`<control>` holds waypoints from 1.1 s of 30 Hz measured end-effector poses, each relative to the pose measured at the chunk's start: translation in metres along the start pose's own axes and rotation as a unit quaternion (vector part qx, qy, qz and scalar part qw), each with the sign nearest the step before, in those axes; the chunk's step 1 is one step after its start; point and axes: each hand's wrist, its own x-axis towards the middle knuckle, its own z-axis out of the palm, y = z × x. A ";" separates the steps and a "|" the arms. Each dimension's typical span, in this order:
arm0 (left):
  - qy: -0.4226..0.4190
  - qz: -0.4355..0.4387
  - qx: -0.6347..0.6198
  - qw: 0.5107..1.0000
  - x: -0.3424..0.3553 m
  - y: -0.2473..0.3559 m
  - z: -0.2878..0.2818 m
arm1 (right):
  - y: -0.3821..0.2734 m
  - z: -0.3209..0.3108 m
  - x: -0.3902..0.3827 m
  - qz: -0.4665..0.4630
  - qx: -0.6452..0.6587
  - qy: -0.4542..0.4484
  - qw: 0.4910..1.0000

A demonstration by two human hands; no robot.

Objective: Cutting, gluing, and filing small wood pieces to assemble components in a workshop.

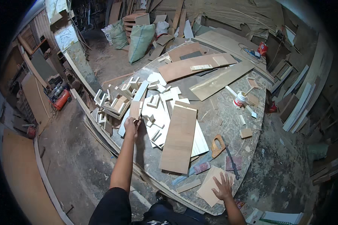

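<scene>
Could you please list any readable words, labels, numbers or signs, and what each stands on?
None can be read here.
White-and-red tub: label print, too small.
White panel, upper left: dark writing, too blurred.
Dark shirt: pale print, cut off by the picture's edge.

I can't read any of it from here: marks on the white sheet (66, 37), the tub's label (237, 102), the shirt print (157, 222).

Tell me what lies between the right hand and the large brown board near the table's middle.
In the head view, the pale thin sheets under the right hand reach toward the large brown board; nearer the board lies a small reddish piece.
</scene>
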 end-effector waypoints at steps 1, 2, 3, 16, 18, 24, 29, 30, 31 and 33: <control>-0.026 -0.010 -0.013 1.000 -0.008 0.002 0.002 | 0.001 0.000 -0.003 0.003 0.001 0.001 1.000; -0.029 -0.012 -0.012 0.999 -0.015 0.003 0.005 | 0.001 -0.001 -0.006 0.008 -0.001 0.000 1.000; -0.031 -0.041 -0.036 0.998 -0.019 0.007 0.000 | 0.000 -0.001 -0.006 0.007 -0.002 0.001 1.000; -0.057 -0.093 0.063 0.992 -0.145 -0.014 0.015 | 0.009 0.003 -0.009 0.011 0.006 0.022 1.000; -0.142 -0.118 0.068 0.981 -0.163 -0.024 -0.037 | -0.001 0.004 0.000 0.003 0.018 0.030 0.999; -0.136 -0.219 0.090 0.962 -0.304 -0.078 -0.001 | 0.007 0.004 -0.017 0.036 0.043 0.062 0.997; -0.266 -0.357 -0.025 0.895 -0.372 -0.124 0.026 | 0.008 0.007 -0.022 0.040 0.040 0.082 0.995; -0.211 -0.364 -0.004 0.907 -0.393 -0.126 0.051 | 0.011 0.009 -0.026 0.044 0.048 0.084 0.994; -0.241 -0.393 -0.012 0.887 -0.398 -0.128 0.065 | 0.013 0.010 -0.026 0.042 0.058 0.086 0.994; -0.271 -0.415 0.039 0.868 -0.410 -0.136 0.086 | 0.016 0.012 -0.026 0.033 0.064 0.101 0.992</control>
